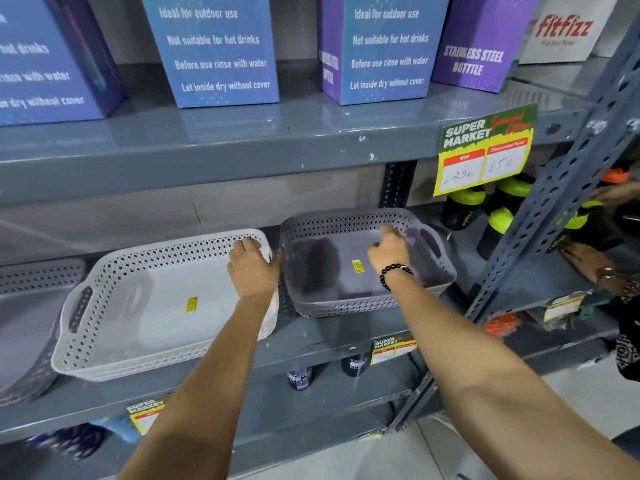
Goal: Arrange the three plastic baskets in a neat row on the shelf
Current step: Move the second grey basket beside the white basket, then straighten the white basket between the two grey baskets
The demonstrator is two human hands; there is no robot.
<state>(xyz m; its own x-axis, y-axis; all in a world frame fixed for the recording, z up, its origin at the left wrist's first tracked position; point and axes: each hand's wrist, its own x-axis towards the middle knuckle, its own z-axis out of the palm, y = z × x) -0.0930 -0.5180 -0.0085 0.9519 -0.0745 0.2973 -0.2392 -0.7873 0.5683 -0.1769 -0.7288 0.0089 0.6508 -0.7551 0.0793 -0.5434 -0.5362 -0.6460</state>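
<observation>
Two bare forearms filled the bottom of the frame, reaching up and in toward the grey metal shelf. The left hand was clamped over the right-hand rim of the white perforated plastic basket at centre-left, fingers curled over the edge. The right hand, beaded bracelet on its wrist, hovered loosely curled inside the grey-lilac perforated plastic basket at centre; whether it touched the wall, I couldn't tell. That basket sat tilted, further back than its neighbour. A third, darker grey perforated basket was cut off at the left edge. These looked light, stiff and empty, likely to slide easily on painted steel; the rims or the cut-out end handles seemed the best holds.
</observation>
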